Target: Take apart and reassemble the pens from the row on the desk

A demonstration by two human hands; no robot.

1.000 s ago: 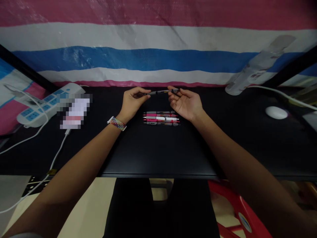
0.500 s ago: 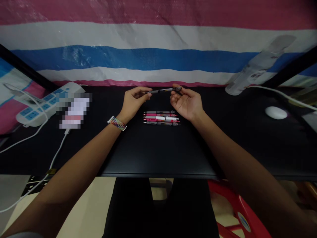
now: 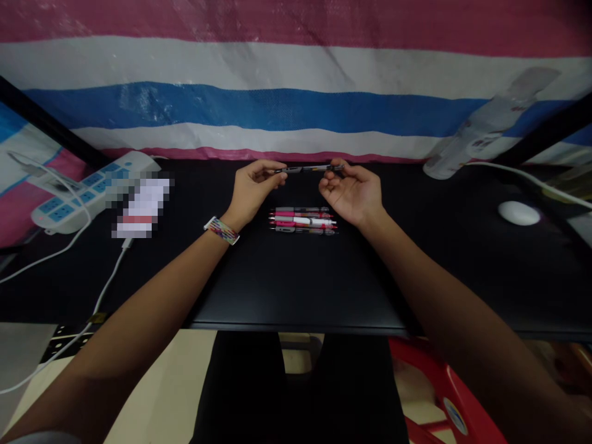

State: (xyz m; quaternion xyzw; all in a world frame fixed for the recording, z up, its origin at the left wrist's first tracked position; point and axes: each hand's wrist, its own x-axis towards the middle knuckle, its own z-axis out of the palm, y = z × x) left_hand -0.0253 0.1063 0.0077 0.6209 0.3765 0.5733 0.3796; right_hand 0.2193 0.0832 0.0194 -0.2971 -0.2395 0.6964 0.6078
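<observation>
A dark, partly clear pen [image 3: 309, 168] is held level near the back of the black desk, above the surface. My left hand [image 3: 255, 188] pinches its left end between thumb and fingers. At the other end, my right hand [image 3: 354, 190] grips the pen with its fingertips, palm partly turned up. Just in front of both hands lies a row of pens [image 3: 303, 221], side by side and pointing left to right; some are red, one is white and grey, others dark and clear. A woven band circles my left wrist.
On the left are a white power strip [image 3: 97, 188] and a blurred-out phone [image 3: 143, 206] with a white cable. To the right stand a clear bottle [image 3: 481, 132] and a white mouse [image 3: 518, 213]. Striped sheeting [image 3: 296, 111] hangs behind the desk [image 3: 296, 283]. A red stool [image 3: 456, 394] is below.
Both hands keep hold of the same pen. The whole view has shifted slightly, and the hands and pen look otherwise almost unchanged.
</observation>
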